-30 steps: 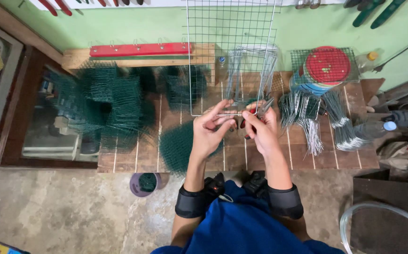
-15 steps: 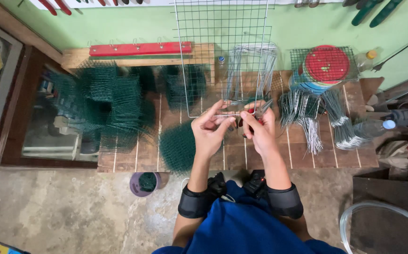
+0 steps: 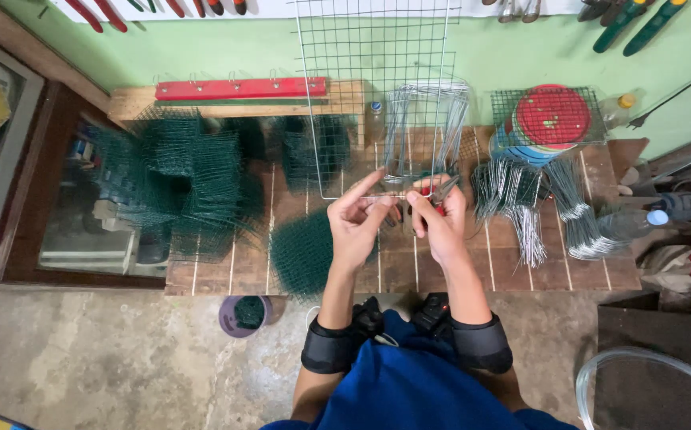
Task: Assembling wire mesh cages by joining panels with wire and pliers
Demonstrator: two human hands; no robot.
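Wire mesh panel [image 3: 377, 95] edge pinched by left hand [image 3: 355, 223]; right hand [image 3: 439, 219] grips pliers [image 3: 441, 191].

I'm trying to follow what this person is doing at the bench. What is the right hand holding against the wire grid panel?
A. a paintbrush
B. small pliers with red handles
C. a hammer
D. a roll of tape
B: the right hand grips small pliers, red at the handles, at the lower edge of the wire grid panel, which the left hand steadies.
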